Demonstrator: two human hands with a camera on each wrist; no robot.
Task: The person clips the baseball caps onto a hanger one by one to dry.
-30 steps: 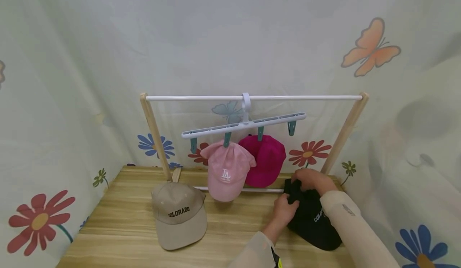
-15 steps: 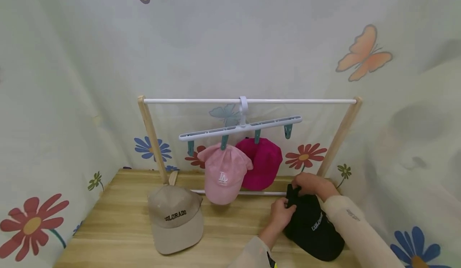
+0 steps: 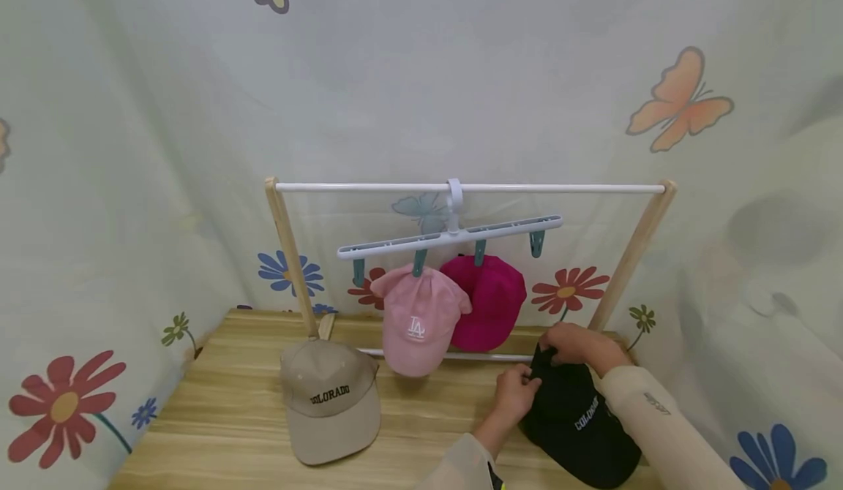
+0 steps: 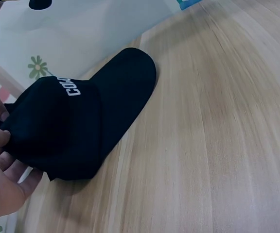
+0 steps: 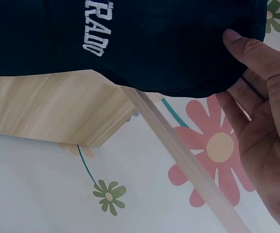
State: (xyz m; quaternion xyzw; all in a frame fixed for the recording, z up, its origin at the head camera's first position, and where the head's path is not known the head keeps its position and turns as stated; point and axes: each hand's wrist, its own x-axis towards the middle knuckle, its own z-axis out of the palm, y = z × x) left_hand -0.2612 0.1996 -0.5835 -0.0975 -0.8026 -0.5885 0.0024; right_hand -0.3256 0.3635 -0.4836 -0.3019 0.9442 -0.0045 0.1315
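Note:
A black baseball cap [image 3: 571,420] with white lettering is tilted above the right side of the table, brim toward the front. My left hand [image 3: 516,396] pinches the back edge of its crown, thumb on the outer side and fingers beneath, as the left wrist view shows. My right hand [image 3: 579,346] grips the same end from the far side; in the right wrist view the thumb presses on the black cloth [image 5: 169,48]. Behind, a white clip hanger [image 3: 454,236] carries a light pink cap [image 3: 421,318] and a magenta cap [image 3: 490,303], each in a green clip.
The hanger hooks over the white rod [image 3: 369,187] of a wooden-sided rack [image 3: 290,256]. Its outer green clips [image 3: 536,243] hold nothing. A beige cap [image 3: 332,402] lies on the wooden table [image 3: 197,417] at left. Flowered curtain [image 3: 165,146] surrounds the table.
The black cap's brim has shifted slightly toward the front right, and its crown shows more openly between the hands. Both hands keep their hold. The head view has shifted a little.

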